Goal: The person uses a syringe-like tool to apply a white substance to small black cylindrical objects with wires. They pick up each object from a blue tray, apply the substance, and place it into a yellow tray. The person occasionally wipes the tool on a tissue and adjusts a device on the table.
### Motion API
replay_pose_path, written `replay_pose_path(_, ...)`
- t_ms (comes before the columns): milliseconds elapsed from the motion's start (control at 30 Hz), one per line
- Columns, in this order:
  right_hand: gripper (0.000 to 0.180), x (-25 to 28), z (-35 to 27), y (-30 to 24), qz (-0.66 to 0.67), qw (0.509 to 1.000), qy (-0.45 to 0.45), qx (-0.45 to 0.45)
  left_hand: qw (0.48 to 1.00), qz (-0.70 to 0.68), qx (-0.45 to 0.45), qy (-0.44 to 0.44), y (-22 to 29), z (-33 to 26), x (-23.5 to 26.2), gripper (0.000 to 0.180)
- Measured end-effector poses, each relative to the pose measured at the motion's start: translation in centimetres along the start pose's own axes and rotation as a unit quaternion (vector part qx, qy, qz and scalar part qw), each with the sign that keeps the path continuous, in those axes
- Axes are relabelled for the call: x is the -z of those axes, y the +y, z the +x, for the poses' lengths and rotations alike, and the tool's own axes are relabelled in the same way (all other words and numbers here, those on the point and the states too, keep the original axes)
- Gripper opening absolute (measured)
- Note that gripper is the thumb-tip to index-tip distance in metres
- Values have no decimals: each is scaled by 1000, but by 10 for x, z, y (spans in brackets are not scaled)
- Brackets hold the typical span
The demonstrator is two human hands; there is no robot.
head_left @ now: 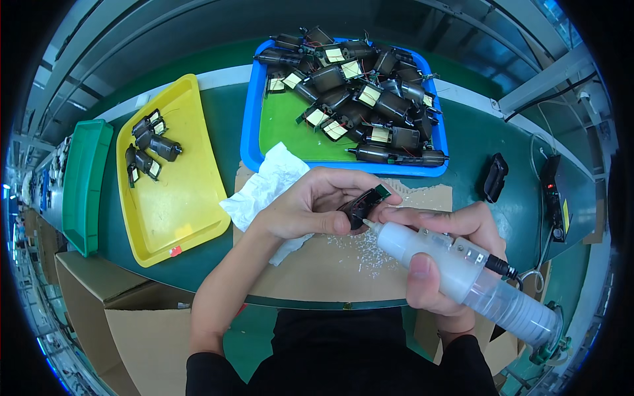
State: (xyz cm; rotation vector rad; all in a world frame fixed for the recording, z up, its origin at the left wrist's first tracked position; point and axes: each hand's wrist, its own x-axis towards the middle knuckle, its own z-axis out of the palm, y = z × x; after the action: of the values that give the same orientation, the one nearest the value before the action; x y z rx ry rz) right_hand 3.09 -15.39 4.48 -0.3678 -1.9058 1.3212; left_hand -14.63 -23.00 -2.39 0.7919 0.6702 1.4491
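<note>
Head view. Left hand (300, 211) pinches a small black motor part (362, 206) between thumb and fingers, held above a sheet of cardboard (330, 261). Right hand (439, 264) is wrapped around a white syringe-like dispenser (456, 270), its nozzle touching the part. Judged from the trays, the work is at an early stage: the yellow tray (181, 204), beyond and to the left of the left hand, holds only a few like parts (148, 148), while the blue tray (254, 142), straight beyond both hands, is piled with many (363, 99). A crumpled white tissue (267, 185) lies just beside the left hand. Open room remains on the cardboard beneath the hands; a black box (495, 177) lies beyond the right hand, and the bench edge runs near the wrists.
</note>
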Motion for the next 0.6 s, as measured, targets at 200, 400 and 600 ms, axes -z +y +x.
replay_pose_path(200,34,-1,-2,-3,24,1000,14,-6,1000,9,-8,-12,1,0,1,75)
replay_pose_path(400,34,-1,-1,-5,16,1000,14,1,1000,3,-13,-19,-2,-2,4,74)
replay_pose_path(600,34,-4,-2,-3,20,999,33,2,999,-1,-16,-36,-1,-1,4,73)
